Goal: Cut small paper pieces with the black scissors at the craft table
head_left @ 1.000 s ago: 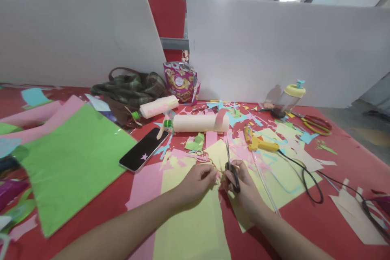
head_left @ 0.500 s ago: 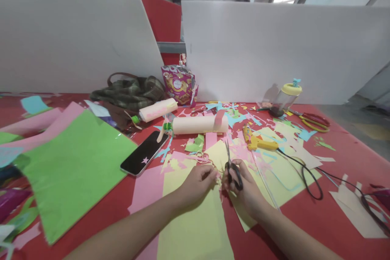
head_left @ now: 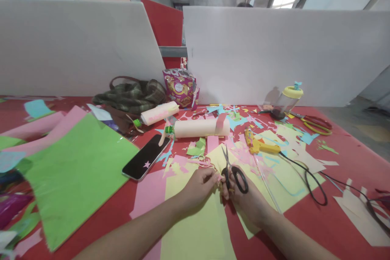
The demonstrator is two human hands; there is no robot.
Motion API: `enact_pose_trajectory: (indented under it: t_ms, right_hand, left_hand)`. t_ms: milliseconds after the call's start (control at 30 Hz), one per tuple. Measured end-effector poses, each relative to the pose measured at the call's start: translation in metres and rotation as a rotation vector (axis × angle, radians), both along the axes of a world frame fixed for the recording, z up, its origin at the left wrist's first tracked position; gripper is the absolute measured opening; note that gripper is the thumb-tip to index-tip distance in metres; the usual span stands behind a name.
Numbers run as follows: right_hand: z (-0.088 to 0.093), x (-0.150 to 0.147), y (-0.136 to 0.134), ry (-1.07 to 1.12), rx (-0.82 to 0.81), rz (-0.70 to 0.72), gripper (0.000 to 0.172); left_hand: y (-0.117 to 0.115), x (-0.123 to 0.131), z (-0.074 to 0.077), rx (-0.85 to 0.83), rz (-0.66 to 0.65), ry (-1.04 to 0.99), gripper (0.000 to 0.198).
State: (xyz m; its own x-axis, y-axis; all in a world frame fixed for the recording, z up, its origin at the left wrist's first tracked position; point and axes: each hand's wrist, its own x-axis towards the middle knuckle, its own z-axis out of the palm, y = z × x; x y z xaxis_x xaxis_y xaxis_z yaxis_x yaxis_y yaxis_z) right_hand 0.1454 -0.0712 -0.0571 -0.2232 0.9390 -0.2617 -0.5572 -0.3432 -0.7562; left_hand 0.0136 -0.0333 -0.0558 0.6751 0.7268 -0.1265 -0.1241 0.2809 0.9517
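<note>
While the left hand (head_left: 199, 183) is pinching a small pink scrap (head_left: 218, 177) between thumb and fingertips, the right hand (head_left: 243, 199) is gripping the scissors (head_left: 228, 165), its fingers closing about the black handles; which fingers are passing through the loops, I cannot tell. The blades are pointing away from the person and standing slightly parted, with the scrap sitting just beside the handles, above the yellow sheet (head_left: 195, 231). Most of the scrap's outline is hiding behind the fingers. Being paper by its look, it is probably weighing next to nothing, bending easily and risking a crease or tear under a hard squeeze, so a light pinch near one edge is seeming best. The scissors are likely feeling rigid and rather light, the metal smoother than the loops, so the handles are offering the safer hold and the blades are calling for clear fingers. Beyond the hands, a wrapped bottle (head_left: 199, 128) is lying on its side, a phone (head_left: 143, 160) is bearing a pink star (head_left: 146, 164), and a yellow glue gun (head_left: 265, 147) is resting among the cuttings.
</note>
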Motion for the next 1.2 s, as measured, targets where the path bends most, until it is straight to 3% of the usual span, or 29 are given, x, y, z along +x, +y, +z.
enact_pose_trajectory:
  t_ms: [233, 367, 467, 600, 867, 1033, 1200]
  right_hand:
    - [0.0, 0.002, -0.001, 0.027, 0.007, -0.01, 0.027]
    - [0.004, -0.001, -0.004, 0.013, 0.051, -0.059, 0.029]
    - [0.008, -0.001, -0.005, -0.037, 0.126, -0.081, 0.027]
    - [0.014, 0.002, -0.004, -0.119, 0.193, -0.06, 0.028]
    - [0.031, 0.003, -0.008, -0.179, 0.254, -0.018, 0.029]
    - [0.046, 0.001, -0.011, -0.212, 0.283, 0.061, 0.034]
    - [0.045, 0.002, -0.009, -0.211, 0.322, 0.17, 0.044]
  left_hand:
    - [0.007, -0.006, -0.001, -0.002, 0.188, 0.163, 0.031]
    - [0.019, -0.012, 0.015, 0.073, 0.218, 0.21, 0.029]
    - [0.031, -0.018, 0.036, 0.249, 0.139, 0.325, 0.029]
    - [0.04, -0.023, 0.06, 0.311, 0.153, 0.334, 0.031]
    - [0.033, -0.025, 0.089, 0.41, 0.163, 0.37, 0.029]
    - [0.03, -0.03, 0.1, 0.522, 0.13, 0.463, 0.03]
    - [0.032, -0.036, 0.1, 0.639, 0.063, 0.56, 0.031]
